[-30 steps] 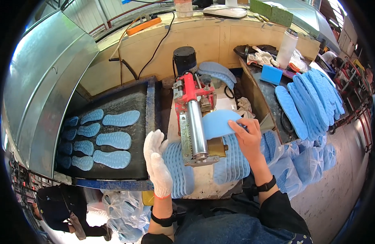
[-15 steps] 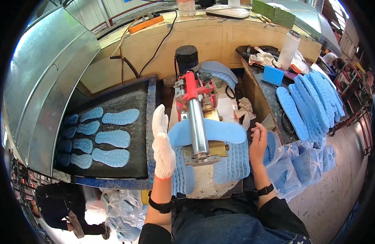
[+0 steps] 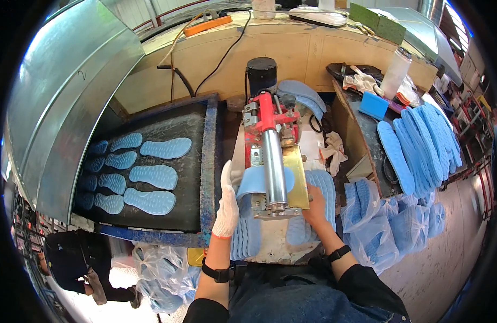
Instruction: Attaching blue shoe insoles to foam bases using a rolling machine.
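Note:
A blue shoe sole [image 3: 252,180] lies under the shiny metal roller [image 3: 273,167] of a red-headed machine [image 3: 268,113]. Beside its left end is my left hand [image 3: 227,207] in a white knit glove, fingers stretched upright; whether it touches the sole I cannot tell. My bare right hand [image 3: 314,207] is at the right edge of the brass plate [image 3: 298,183], fingers curled in, and what they hold is hidden. Overlapping blue soles lie below the machine, a left row [image 3: 247,237] by my glove and a right row [image 3: 325,188] partly behind my right hand.
Left, a dark conveyor belt [image 3: 192,202] with a blue frame carries several soles beneath a metal hood [image 3: 60,124]. Right, a side table holds a sole pile [image 3: 426,145], a blue block [image 3: 374,105] and a bottle [image 3: 396,72]. Bagged soles [image 3: 367,237] lie below; a person [image 3: 78,264] is lower left.
My right hand has moved left and in to the brass plate, its fingers now curled. The sole no longer sticks out right of the roller, and more brass plate shows. My left hand stays upright.

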Demonstrator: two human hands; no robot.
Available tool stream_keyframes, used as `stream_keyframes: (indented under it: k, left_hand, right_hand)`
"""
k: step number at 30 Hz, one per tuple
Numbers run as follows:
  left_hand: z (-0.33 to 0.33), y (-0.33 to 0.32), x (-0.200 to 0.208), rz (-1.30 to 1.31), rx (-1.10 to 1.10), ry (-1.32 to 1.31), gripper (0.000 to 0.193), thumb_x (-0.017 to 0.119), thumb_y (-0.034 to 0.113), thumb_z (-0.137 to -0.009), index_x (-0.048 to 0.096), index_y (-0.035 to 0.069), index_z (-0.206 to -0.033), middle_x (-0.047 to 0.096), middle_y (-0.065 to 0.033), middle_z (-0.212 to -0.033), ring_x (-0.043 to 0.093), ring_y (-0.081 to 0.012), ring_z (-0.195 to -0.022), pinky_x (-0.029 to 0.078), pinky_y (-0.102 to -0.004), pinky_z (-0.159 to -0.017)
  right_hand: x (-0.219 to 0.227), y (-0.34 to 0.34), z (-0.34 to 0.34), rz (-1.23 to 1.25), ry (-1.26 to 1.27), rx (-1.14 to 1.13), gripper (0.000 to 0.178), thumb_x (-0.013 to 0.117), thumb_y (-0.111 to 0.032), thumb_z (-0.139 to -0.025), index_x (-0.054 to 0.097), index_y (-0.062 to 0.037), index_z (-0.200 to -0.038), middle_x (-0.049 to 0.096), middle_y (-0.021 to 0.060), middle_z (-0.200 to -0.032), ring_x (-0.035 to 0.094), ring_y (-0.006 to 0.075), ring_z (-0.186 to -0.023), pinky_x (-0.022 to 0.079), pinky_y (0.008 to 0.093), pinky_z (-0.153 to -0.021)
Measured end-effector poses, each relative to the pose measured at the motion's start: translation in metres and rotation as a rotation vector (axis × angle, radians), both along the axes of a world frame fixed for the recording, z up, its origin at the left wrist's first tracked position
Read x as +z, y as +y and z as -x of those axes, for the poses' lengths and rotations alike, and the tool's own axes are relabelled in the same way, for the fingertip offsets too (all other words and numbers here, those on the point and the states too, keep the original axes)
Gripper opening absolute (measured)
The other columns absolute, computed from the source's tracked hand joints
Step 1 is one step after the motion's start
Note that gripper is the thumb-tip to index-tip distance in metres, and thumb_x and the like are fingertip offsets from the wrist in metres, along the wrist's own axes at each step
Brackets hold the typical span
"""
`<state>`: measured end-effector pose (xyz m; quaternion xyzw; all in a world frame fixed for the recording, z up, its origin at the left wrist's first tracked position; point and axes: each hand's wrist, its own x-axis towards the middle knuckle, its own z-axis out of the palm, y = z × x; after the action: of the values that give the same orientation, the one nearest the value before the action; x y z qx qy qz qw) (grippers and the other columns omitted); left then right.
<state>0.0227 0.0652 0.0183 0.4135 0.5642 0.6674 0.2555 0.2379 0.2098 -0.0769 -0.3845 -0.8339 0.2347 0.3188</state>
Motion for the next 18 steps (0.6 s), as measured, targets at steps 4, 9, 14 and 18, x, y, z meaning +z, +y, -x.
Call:
stream_keyframes:
  k: [4, 9, 14, 18]
  left_hand:
    - [-0.010, -0.030, 0.000, 0.117, 0.015, 0.027, 0.079, 0.011, 0.061, -0.101, 0.021, 0.002, -0.153, 0.039, -0.0143, -0.142, 0.036, -0.0231, -0.133, 0.022, -0.0359, -0.115]
    - [-0.037, -0.063, -0.012, 0.151, -0.074, -0.572, 0.064, 0.023, 0.046, -0.106, 0.029, -0.002, -0.149, 0.035, -0.0121, -0.151, 0.030, -0.0204, -0.140, 0.020, -0.0323, -0.117]
    - [-0.030, -0.078, 0.031, 0.138, 0.092, -1.184, 0.057, 0.033, 0.048, -0.104, 0.046, 0.005, -0.139, 0.056, -0.0069, -0.130, 0.054, -0.0190, -0.115, 0.043, -0.0344, -0.102]
    - [0.041, -0.067, 0.063, -0.167, -0.009, -1.068, 0.043, 0.036, 0.041, -0.104, 0.058, 0.008, -0.121, 0.063, -0.0049, -0.110, 0.061, -0.0179, -0.101, 0.049, -0.0345, -0.094]
  right_hand:
    - [0.007, -0.011, 0.006, 0.061, 0.051, -0.034, 0.034, 0.060, -0.014, -0.082, 0.060, -0.0044, -0.115, 0.063, 0.0192, -0.097, 0.057, 0.0400, -0.094, 0.046, 0.0470, -0.081]
    - [-0.017, -0.007, -0.009, 0.119, 0.181, -0.044, 0.021, 0.060, -0.021, -0.087, 0.063, -0.0048, -0.100, 0.062, 0.0169, -0.093, 0.057, 0.0379, -0.090, 0.046, 0.0450, -0.076]
    - [-0.029, -0.003, -0.010, 0.018, 0.150, -0.024, 0.014, 0.060, -0.017, -0.088, 0.060, -0.0036, -0.094, 0.061, 0.0133, -0.090, 0.059, 0.0312, -0.087, 0.047, 0.0408, -0.075]
    - [-0.062, 0.011, -0.011, 0.343, 0.388, -0.011, 0.015, 0.060, -0.010, -0.090, 0.058, -0.0003, -0.102, 0.059, 0.0063, -0.090, 0.060, 0.0184, -0.084, 0.050, 0.0340, -0.075]
